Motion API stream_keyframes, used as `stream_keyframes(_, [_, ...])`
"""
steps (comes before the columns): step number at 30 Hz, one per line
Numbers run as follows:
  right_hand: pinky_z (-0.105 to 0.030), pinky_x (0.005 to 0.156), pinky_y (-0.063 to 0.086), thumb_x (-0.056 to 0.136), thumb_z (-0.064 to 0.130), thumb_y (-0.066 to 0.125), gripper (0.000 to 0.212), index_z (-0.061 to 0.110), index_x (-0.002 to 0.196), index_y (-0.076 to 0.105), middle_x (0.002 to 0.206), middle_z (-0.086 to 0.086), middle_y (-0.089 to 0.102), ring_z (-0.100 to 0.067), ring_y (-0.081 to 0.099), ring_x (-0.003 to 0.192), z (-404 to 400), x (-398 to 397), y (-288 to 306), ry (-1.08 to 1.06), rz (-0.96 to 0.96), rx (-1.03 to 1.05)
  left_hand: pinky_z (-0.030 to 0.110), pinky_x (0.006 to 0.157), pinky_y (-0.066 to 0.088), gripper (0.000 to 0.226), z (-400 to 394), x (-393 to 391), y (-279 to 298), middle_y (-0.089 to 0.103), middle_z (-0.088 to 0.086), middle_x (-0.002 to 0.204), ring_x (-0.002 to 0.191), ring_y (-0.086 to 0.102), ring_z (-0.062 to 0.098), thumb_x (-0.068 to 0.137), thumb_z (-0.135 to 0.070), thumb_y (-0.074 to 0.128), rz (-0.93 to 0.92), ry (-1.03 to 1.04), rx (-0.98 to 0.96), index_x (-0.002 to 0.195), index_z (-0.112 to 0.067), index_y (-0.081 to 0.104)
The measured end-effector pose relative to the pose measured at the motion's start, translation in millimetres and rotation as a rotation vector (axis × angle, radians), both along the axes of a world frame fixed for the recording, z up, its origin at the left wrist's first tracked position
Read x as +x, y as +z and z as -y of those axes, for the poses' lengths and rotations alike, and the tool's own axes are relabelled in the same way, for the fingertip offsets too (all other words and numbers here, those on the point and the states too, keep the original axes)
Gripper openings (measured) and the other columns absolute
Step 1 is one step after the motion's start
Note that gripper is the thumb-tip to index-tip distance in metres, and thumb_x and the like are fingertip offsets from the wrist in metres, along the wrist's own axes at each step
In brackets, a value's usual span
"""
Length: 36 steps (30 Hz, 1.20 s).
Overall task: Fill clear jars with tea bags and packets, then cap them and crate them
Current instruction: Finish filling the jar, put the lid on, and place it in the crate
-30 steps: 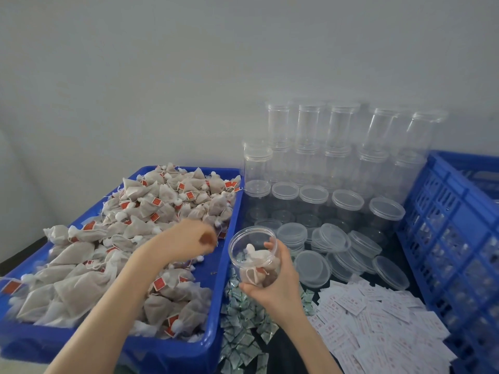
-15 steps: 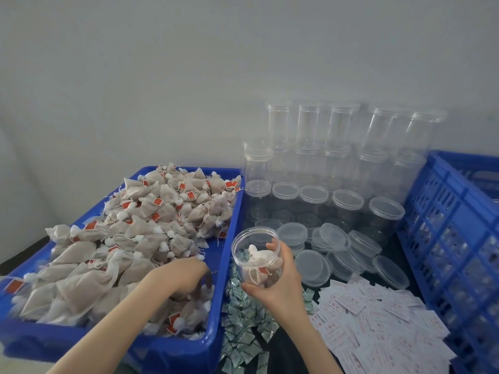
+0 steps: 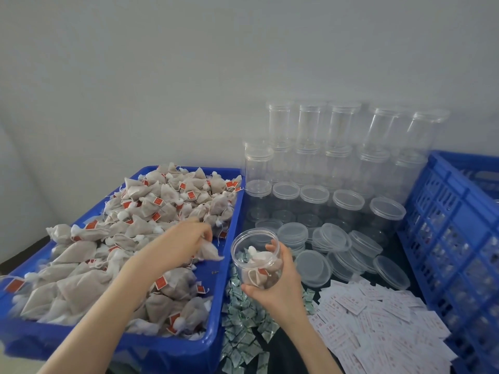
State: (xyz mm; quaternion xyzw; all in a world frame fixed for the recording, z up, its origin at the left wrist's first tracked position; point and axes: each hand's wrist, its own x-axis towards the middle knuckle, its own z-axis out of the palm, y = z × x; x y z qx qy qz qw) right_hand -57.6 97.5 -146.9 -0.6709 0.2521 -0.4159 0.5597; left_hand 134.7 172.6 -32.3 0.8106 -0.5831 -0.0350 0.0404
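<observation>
A tea bag point(image 3: 209, 251) is pinched by the left hand point(image 3: 186, 238) above the blue bin point(image 3: 216, 292), just beside an open jar point(image 3: 256, 259) gripped by the right hand point(image 3: 278, 284) over green packets point(image 3: 243, 319).

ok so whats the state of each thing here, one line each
left hand: pinching a mesh tea bag above the blue plastic tray
right hand: gripping the clear plastic jar
clear plastic jar: uncapped, tilted, a few tea bags inside
stacked clear jars: empty, capped
loose clear lids: off, lying flat
</observation>
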Motion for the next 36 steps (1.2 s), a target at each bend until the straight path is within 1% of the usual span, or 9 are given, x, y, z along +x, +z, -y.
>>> stream_keyframes(5, [-0.015, 0.076, 0.055, 0.056, 0.001, 0.089, 0.094, 0.066, 0.112, 0.050, 0.115, 0.030, 0.061, -0.002, 0.067, 0.101, -1.2, 2.6, -0.8, 0.022, -0.008, -0.027, 0.009, 0.071, 0.034, 0.022, -6.1, -13.5, 39.2, 0.049, -0.004, 0.100, 0.086, 0.049, 0.008, 0.095, -0.003, 0.046, -0.050, -0.053, -0.413, 0.099, -0.013, 0.066])
stream_keyframes(9, [-0.016, 0.077, 0.055, 0.055, 0.001, 0.090, 0.092, 0.052, 0.120, 0.050, 0.116, 0.028, 0.062, -0.005, 0.067, 0.103, -3.5, 3.8, 0.1, 0.028, 0.002, -0.010, 0.007, 0.075, 0.035, 0.024, -0.8, -31.9, 52.4, 0.053, -0.004, 0.093, 0.080, 0.047, 0.005, 0.091, 0.004, 0.051, -0.096, -0.195, -0.609, 0.087, -0.010, 0.070])
stream_keyframes(12, [-0.019, 0.077, 0.055, 0.055, 0.002, 0.088, 0.091, 0.058, 0.117, 0.050, 0.114, 0.022, 0.065, -0.009, 0.069, 0.101, -3.0, 2.8, 1.2, 0.013, -0.006, -0.030, 0.017, 0.079, 0.037, 0.026, 19.5, -51.0, 43.8, 0.054, -0.004, 0.094, 0.088, 0.053, 0.011, 0.092, -0.001, 0.048, -0.083, -0.303, -0.394, 0.095, -0.015, 0.070])
stream_keyframes(15, [-0.028, 0.079, 0.058, 0.053, 0.011, 0.089, 0.086, 0.056, 0.115, 0.050, 0.112, 0.013, 0.068, -0.013, 0.070, 0.098, -2.4, -0.1, 3.6, -0.025, -0.016, -0.044, 0.007, 0.073, 0.036, 0.022, 34.6, -72.1, 25.3, 0.059, -0.008, 0.095, 0.080, 0.053, -0.005, 0.092, -0.006, 0.050, -0.215, -0.409, -0.149, 0.097, -0.020, 0.066])
stream_keyframes(21, [-0.012, 0.074, 0.052, 0.051, 0.013, 0.093, 0.088, 0.059, 0.112, 0.049, 0.111, 0.024, 0.065, -0.001, 0.067, 0.098, 4.6, -10.7, -2.2, -0.076, -0.043, -0.045, 0.015, 0.080, 0.046, 0.019, 44.6, -76.0, 12.9, 0.066, -0.016, 0.095, 0.087, 0.059, -0.003, 0.087, -0.011, 0.060, -0.350, -0.489, -0.019, 0.095, -0.028, 0.064])
stream_keyframes(24, [-0.014, 0.078, 0.052, 0.048, 0.018, 0.093, 0.093, 0.055, 0.119, 0.047, 0.112, 0.023, 0.065, -0.003, 0.067, 0.100, 7.6, -13.5, -5.6, -0.101, -0.044, -0.044, 0.004, 0.080, 0.043, 0.020, 44.6, -72.1, 18.7, 0.069, -0.019, 0.097, 0.089, 0.058, -0.014, 0.087, -0.015, 0.066, -0.364, -0.488, -0.075, 0.102, -0.026, 0.073])
stream_keyframes(29, [-0.010, 0.075, 0.050, 0.044, 0.031, 0.089, 0.089, 0.071, 0.109, 0.044, 0.110, 0.028, 0.064, 0.000, 0.067, 0.098, 9.5, -15.9, -2.3, -0.125, -0.034, -0.052, 0.011, 0.071, 0.044, 0.013, 48.7, -78.0, 23.5, 0.073, -0.007, 0.084, 0.077, 0.061, 0.005, 0.083, -0.014, 0.069, -0.263, -0.459, -0.133, 0.088, -0.023, 0.078])
stream_keyframes(32, [-0.009, 0.075, 0.050, 0.050, 0.022, 0.090, 0.090, 0.066, 0.114, 0.044, 0.111, 0.027, 0.065, 0.002, 0.066, 0.099, 9.8, -19.1, -0.9, -0.122, -0.029, -0.091, 0.013, 0.057, 0.036, 0.016, 57.8, -93.9, 13.5, 0.062, 0.002, 0.066, 0.058, 0.044, 0.014, 0.083, -0.008, 0.063, -0.153, -0.532, 0.031, 0.084, -0.014, 0.078])
stream_keyframes(36, [-0.012, 0.079, 0.052, 0.049, 0.023, 0.090, 0.093, 0.048, 0.127, 0.046, 0.114, 0.022, 0.067, -0.002, 0.066, 0.104, 9.8, -25.1, -5.1, -0.115, -0.039, -0.077, 0.011, 0.052, 0.034, 0.012, 71.4, -99.6, 9.1, 0.053, -0.008, 0.062, 0.054, 0.043, 0.007, 0.084, -0.015, 0.068, -0.135, -0.575, 0.135, 0.092, -0.016, 0.078])
